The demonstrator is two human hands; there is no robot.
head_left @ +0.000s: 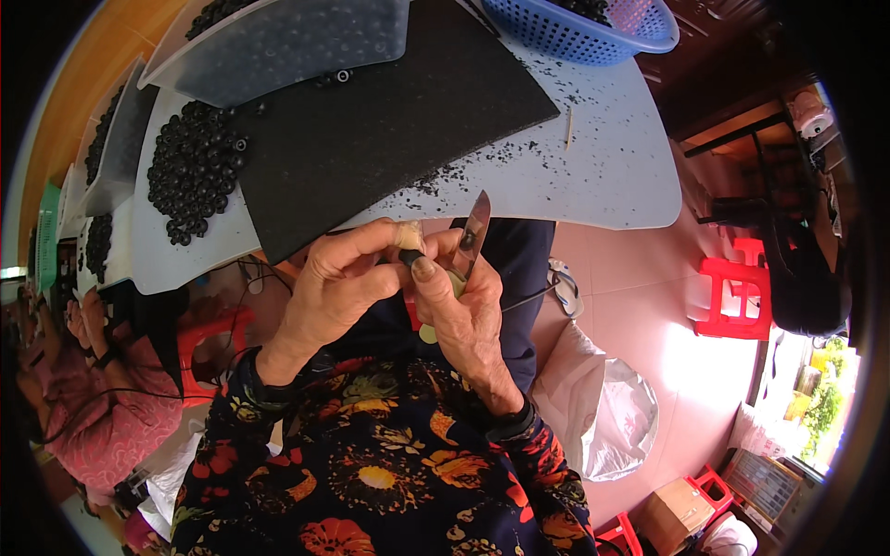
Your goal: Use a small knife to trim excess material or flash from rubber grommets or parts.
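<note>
Just beyond the table's near edge, my left hand pinches a small black part between thumb and a finger whose tip is wrapped in pale tape. My right hand is closed round a small knife, its blade pointing up and away. A bit of pale green, seemingly the handle, shows between the fingers. The right thumb presses against the same black part, which the fingers partly hide. A black mat lies on the table beyond both hands, with a pile of small round black parts to its left.
Black scraps are strewn over the pale table. A translucent bin and a blue basket of black parts stand at the back. Right of my legs are a white sack and a red stool. Another person sits at left.
</note>
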